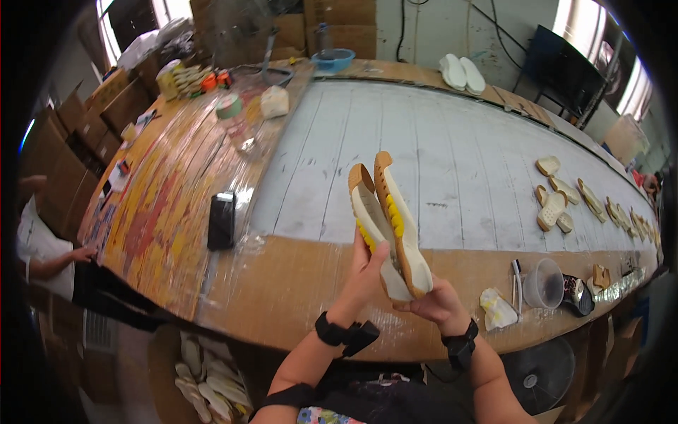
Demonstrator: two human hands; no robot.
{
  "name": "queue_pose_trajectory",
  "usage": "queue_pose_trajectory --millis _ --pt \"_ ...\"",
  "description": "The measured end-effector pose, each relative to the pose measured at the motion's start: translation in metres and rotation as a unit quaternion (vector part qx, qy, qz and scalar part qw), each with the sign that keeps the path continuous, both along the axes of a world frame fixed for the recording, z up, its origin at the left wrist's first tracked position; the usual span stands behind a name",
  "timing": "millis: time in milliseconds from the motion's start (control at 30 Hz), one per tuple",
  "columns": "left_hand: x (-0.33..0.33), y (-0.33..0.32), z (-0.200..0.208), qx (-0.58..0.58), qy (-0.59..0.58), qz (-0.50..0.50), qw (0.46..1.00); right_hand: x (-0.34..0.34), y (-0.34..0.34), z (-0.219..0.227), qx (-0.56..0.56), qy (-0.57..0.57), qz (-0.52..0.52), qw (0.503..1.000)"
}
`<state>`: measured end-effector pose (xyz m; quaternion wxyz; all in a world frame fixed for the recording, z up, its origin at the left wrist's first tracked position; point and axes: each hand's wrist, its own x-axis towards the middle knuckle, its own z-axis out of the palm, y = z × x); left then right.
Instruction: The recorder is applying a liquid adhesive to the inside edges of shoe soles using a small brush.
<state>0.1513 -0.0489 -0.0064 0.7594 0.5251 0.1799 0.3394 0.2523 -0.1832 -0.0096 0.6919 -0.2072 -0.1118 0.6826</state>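
Soles (407,244) occupy both hands (439,304); a box (164,364) holds more.

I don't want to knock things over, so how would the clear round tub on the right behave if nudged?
The clear round tub looks like thin plastic, so it's probably light. It may slide easily, since the brown bench front looks glossy. Being round, it might roll if tipped.

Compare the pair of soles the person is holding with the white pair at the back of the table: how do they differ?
The held soles combine off-white, tan and bright yellow, while the white pair looks plain white. The held soles are raised in the left hand and right hand, whereas the white pair rests at the far edge of the table. Both are pairs with a long, rounded sole shape.
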Motion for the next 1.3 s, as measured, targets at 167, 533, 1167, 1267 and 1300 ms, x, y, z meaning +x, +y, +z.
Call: queue_pose_trajectory --millis 167,533,1167,1267,1300 --pt "-0.039 -0.023 0.018 0.068 -0.02 0.028 0.997 -0.051 -0.018 0.002 -0.025 -0.04 -0.012 0.999" --pt "-0.078 -0.043 0.039 0.105 0.05 0.086 0.989 -0.097 -0.031 -0.015 -0.006 -0.115 -0.08 0.99" --pt "-0.087 -0.061 0.025 0.247 0.065 0.135 0.957 -0.103 -0.046 -0.028 -0.03 -0.07 -0.067 0.995" --pt "-0.09 -0.06 0.02 0.341 0.092 0.142 0.925 -0.105 -0.049 -0.026 -0.034 -0.072 -0.072 0.994" --pt "-0.091 -0.059 0.019 0.348 0.104 0.133 0.922 -0.106 -0.05 -0.025 -0.036 -0.076 -0.075 0.994"
